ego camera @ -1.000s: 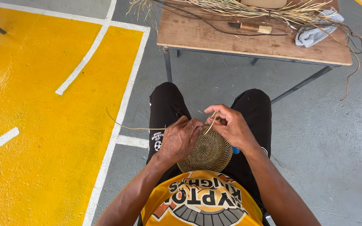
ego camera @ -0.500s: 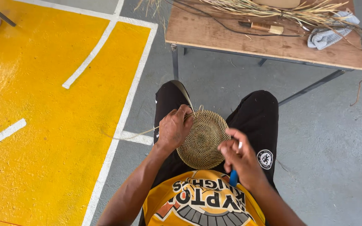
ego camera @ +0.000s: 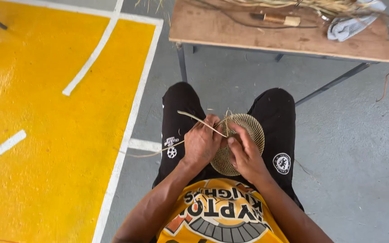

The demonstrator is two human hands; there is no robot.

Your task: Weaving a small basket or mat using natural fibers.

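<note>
A round, tan woven disc (ego camera: 248, 130) rests on my lap between my knees. My left hand (ego camera: 202, 143) grips its left edge and pinches a thin straw strand (ego camera: 199, 120) that sticks out to the upper left. A second loose strand (ego camera: 151, 153) trails left past my thigh. My right hand (ego camera: 245, 155) lies over the lower middle of the disc, fingers curled against the weave beside my left hand. I cannot make out whether the right hand pinches a strand.
A low wooden table (ego camera: 230, 31) on metal legs stands just beyond my knees. On it lie a bundle of straw fibres (ego camera: 293, 4), a wooden-handled tool (ego camera: 278, 19) and a grey cloth (ego camera: 350, 24). Yellow painted floor with white lines (ego camera: 46, 117) spreads to the left.
My right hand has come back up from beside my hip onto the disc, next to my left hand. The disc has shifted slightly, and a strand now sticks up left.
</note>
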